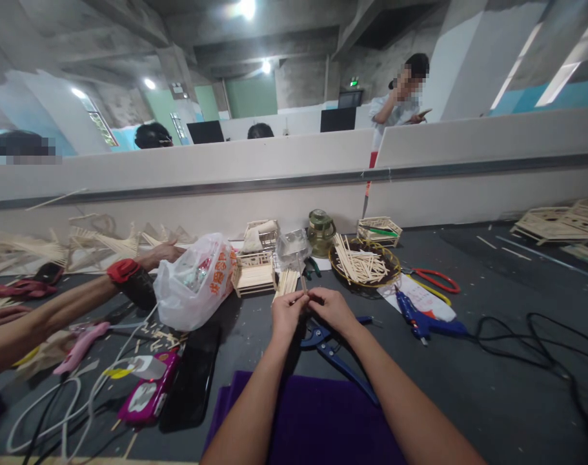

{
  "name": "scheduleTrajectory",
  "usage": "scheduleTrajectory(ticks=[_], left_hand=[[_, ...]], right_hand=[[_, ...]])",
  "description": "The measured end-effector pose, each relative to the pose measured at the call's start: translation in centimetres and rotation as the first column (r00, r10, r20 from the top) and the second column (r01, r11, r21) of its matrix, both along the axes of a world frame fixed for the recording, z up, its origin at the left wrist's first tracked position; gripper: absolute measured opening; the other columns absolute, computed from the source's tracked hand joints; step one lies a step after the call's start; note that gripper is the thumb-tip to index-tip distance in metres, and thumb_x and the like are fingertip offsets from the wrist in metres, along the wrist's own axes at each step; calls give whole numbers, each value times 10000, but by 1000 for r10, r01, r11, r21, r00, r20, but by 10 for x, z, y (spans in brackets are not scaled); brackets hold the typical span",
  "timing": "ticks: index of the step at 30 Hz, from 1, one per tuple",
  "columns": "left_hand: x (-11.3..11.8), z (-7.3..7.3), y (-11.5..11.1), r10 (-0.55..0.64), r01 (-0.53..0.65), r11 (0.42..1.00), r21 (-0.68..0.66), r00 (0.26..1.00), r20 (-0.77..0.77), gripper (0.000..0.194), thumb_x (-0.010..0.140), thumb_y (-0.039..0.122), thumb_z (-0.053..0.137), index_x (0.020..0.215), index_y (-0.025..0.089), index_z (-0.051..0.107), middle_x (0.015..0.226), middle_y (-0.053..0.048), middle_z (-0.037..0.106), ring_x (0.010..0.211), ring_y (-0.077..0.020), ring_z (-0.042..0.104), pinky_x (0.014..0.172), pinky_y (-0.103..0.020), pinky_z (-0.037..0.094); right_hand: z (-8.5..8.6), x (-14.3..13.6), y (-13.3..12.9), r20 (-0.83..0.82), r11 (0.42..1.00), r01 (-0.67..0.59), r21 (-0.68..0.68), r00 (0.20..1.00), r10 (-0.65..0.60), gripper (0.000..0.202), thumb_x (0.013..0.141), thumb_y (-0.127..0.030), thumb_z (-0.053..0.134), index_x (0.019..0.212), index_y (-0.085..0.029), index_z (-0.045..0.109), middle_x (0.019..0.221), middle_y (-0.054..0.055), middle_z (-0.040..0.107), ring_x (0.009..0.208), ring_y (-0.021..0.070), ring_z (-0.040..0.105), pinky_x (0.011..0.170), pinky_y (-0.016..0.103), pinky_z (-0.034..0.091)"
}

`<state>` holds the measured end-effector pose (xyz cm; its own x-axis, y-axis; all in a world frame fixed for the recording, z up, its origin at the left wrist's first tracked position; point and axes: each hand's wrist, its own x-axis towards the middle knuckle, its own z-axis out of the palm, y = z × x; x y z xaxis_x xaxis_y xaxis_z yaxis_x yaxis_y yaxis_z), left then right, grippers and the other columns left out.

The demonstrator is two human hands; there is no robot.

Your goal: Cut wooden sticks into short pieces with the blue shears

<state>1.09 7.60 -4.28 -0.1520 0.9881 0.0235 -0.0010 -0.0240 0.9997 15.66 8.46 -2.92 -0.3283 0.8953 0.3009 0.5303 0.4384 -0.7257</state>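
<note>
Over dark table [468, 387], both hands pinch thin pale stick [303, 283].

Both forearms are bare up to the frame's six o'clock edge, no sleeves visible. The left hand [287, 314] and right hand [333, 309] seemingly carry no rings, gloves or watch.
</note>
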Motion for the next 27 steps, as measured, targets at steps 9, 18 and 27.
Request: scheduleTrajectory(ticks=[9, 18, 27], left_hand=[[4, 10, -5, 15, -3, 984, 176, 998, -67, 209, 696, 301, 695, 846, 181, 774, 914, -87, 744, 859, -219, 660, 794, -316, 483], [5, 20, -4, 26, -33, 994, 108, 997, 68, 249, 658, 311, 723, 817, 124, 765, 858, -99, 739, 845, -224, 666, 775, -323, 497], [6, 26, -2, -58, 47, 989, 140, 996, 73, 267, 658, 277, 725, 873, 124, 761, 847, -101, 749, 809, -213, 678, 789, -315, 497]], right_hand=[[-1, 0, 1, -19, 999, -35, -11, 999, 35, 149, 777, -181, 521, 802, -185, 667, 805, 17, 674, 733, 146, 579, 702, 220, 405], [-7, 1, 4, -47, 993, -115, 5, 992, 115, 167, 749, -128, 527, 819, -176, 670, 797, 25, 666, 738, 155, 591, 678, 226, 406], [-8, 2, 6, -32, 993, -105, -60, 994, 104, 155, 734, -126, 531, 747, -165, 681, 748, 20, 684, 706, 156, 608, 655, 219, 405]])
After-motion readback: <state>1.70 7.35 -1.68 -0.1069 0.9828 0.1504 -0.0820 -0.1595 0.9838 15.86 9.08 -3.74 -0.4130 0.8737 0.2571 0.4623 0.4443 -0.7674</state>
